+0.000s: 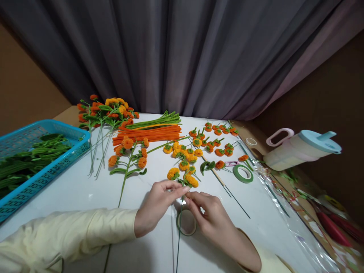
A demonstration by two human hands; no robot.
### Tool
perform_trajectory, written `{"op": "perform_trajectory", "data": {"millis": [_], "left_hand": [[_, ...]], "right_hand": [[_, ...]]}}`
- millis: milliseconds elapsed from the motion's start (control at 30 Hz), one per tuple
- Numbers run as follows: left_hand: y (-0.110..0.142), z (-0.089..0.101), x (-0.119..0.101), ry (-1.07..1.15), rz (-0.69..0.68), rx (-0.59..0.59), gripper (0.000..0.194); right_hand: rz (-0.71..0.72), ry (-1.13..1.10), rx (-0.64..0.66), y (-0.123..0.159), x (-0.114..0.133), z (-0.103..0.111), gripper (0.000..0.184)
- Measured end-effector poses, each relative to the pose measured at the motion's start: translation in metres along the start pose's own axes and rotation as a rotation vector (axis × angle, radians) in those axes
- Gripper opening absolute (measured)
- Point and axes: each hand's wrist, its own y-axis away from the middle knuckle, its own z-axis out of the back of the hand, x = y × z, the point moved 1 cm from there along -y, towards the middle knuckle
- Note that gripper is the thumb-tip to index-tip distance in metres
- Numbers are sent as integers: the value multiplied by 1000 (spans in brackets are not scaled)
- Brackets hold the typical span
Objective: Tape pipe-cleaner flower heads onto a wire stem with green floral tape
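left: basket (51, 176) (leaves (42, 153) inside) | middle: flower heads (184, 165) | rear: pipe cleaners (150, 133) | right: tape roll (237, 173), tumbler (297, 151) beyond

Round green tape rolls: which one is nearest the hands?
The round green tape roll beside the right hand, crossed by a thin green stem; the other roll lies farther right.

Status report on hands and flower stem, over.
Left hand pinching flower stem. Right hand alongside, grip partly hidden. Yellow-orange flowers just beyond. Tape roll partly behind stem.
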Motion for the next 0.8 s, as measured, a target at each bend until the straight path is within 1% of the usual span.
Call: {"op": "perform_trajectory", "data": {"millis": [67,133,267,333,400,500,567,800], "left_hand": [[0,0,0,28,9,10,28],[0,0,-1,47,11,19,27],[-1,2,-1,69,12,32,26],[-1,2,-1,90,16,41,25],[-2,2,-2,118,31,48,25],[-1,0,-4,160,66,46,24],[-1,-1,-5,181,81,41,23],[-1,-1,-6,201,99,40,21]], "right_hand": [[-16,-42,-3,0,2,1,32],[-64,-161,12,-1,3,3,32],[-228,-469,124,-4,-1,8,33],[-251,-540,161,-6,-6,10,34],[-220,-530,138,-7,-9,12,32],[-160,-446,31,-6,-12,12,26],[-145,-434,-16,-5,-12,10,26],[-218,-613,16,-4,-12,-2,30]]}}
